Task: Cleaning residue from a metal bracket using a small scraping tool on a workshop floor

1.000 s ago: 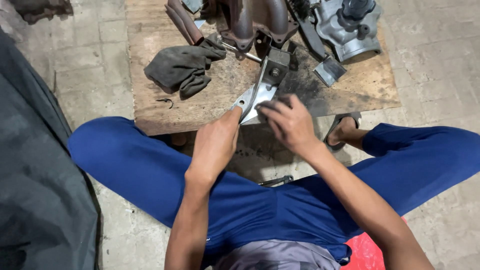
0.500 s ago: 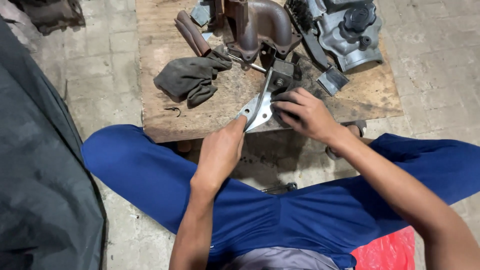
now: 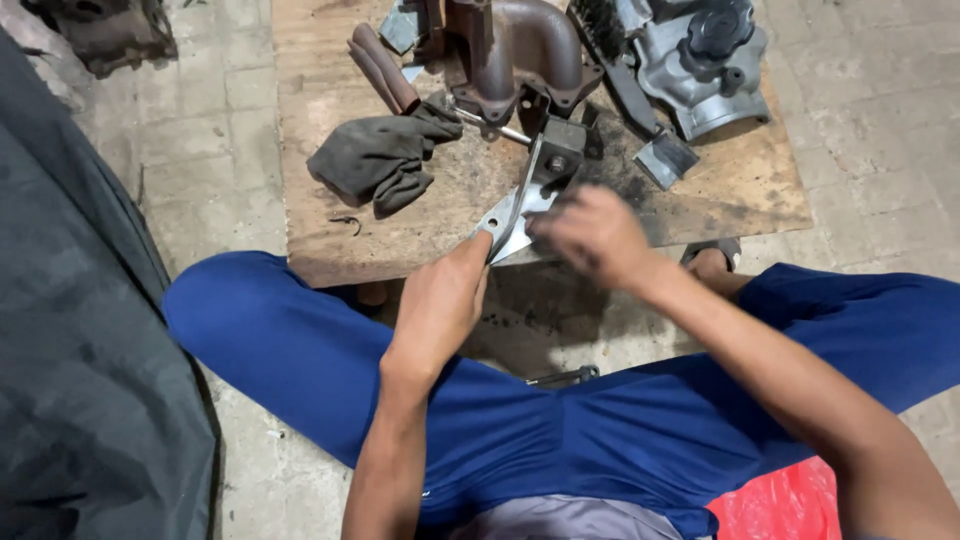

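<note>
Metal plate (image 3: 510, 222) pinched by left hand (image 3: 440, 305).

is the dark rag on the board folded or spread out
Neither: the dark rag lies crumpled in a heap on the wooden board, with bunched folds.

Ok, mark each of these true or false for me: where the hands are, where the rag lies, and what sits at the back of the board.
1. The left hand grips the near end of the flat metal bracket at the board's front edge. True.
2. The right hand rests on a knee, away from the bracket. False: it is at the bracket, over the wooden board, and blurred.
3. The dark rag lies on the board, left of the bracket. True.
4. The rusty elbow pipe lies on the floor beside the board. False: it sits at the board's far side.
5. A grey cast housing with a black cap sits at the board's far right. True.
</note>
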